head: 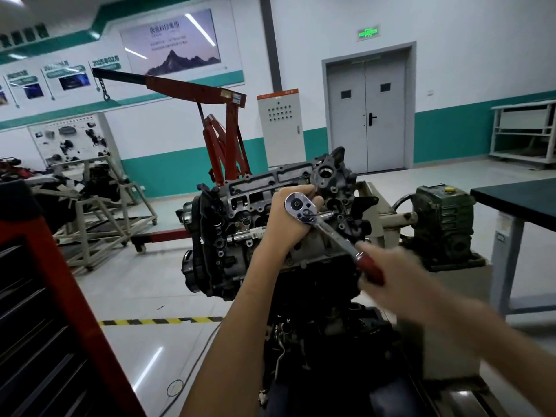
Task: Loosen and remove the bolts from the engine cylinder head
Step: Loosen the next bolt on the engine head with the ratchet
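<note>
engine cylinder head (255,194) at mid-scene, dark and oily, on top of an engine carried on a stand, tilted toward the camera. over its right part, a ratchet wrench (334,233): round chrome head up against the casting, shaft slanting down to the right and nearer, red handle at the near end. left hand (282,227) cupped behind and under the chrome head, fingers curled round it and clamped on; whatever sits beneath that head hidden by the hand. right hand (388,266), motion-blurred, wrapped tight round the red handle. no brand legible on the tool.

just right of the engine, a green gearbox (442,224) with a yellow cap, joined to the stand by a pale shaft. farther right, a dark-topped table (517,200). behind the engine, a red engine hoist (222,139), boom reaching left with chain and hook. right of it, against the far wall, a grey cabinet (281,127), then a grey double door (368,115) under a lit green exit sign (368,33). far left, a display board (72,139) of parts. on the wall above, a mountain poster (171,43), its lines too blurred to read, and a panel (105,63) seemingly headed 2025年02月. near left, a red tool cabinet (45,296); on the floor, yellow-and-black tape (159,321).
</note>
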